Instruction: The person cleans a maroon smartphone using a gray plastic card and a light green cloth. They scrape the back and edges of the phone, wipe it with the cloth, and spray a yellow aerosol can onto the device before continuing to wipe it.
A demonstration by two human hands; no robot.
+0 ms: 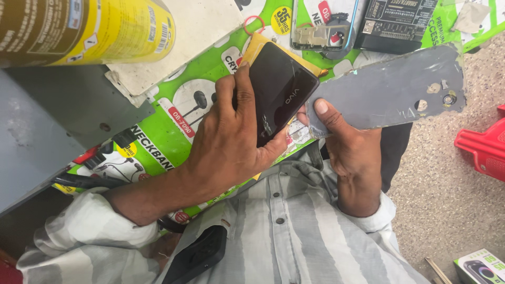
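Black phone (279,89) sits in our left hand (231,142), fingers wrapped over its edge, screen side dark and glossy, held above the green printed surface (158,142). Our right hand (347,147) pinches the grey back panel (389,92), thumb on its near end; the panel meets the phone at the lower corner and swings off to the right. Yellow spray can (89,29) lies top left, a small board part (321,37) and a black device (397,23) up top, red object (486,147) on the floor at right.

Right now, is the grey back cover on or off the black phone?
Off. The grey back cover is in the right hand, apart from the black phone, which the left hand holds.
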